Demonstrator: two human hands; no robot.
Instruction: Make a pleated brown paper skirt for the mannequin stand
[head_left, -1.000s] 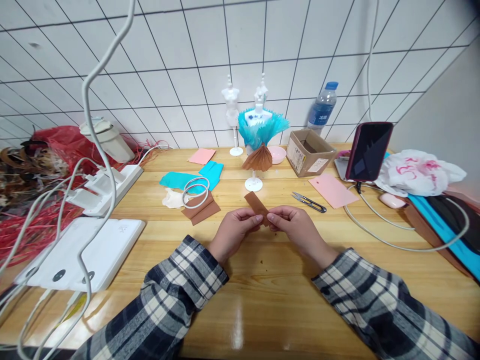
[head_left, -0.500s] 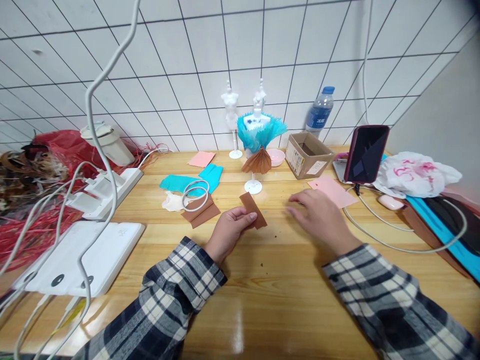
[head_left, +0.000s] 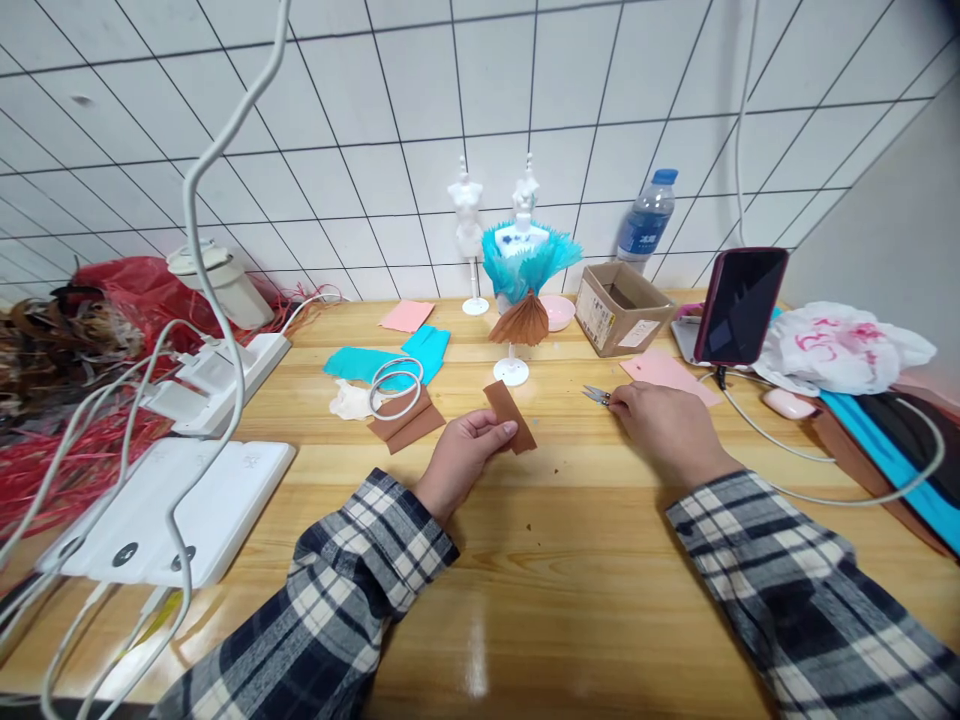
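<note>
- The brown rectangular paper strip [head_left: 513,413] is showing one shade.
- The flared, crinkled paper dress [head_left: 531,277] is showing turquoise above brown.
- The long checked fabric sleeves [head_left: 352,580] are mixing navy, grey and cream.

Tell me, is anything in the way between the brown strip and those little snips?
Nothing visible: only tabletop lies between the brown strip in the left hand and the snips at the right hand. The round white base sits farther back, out of that gap.

Glossy wooden table [head_left: 465,620] meets a wall of white tiles [head_left: 345,100] with dark grout lines.
</note>
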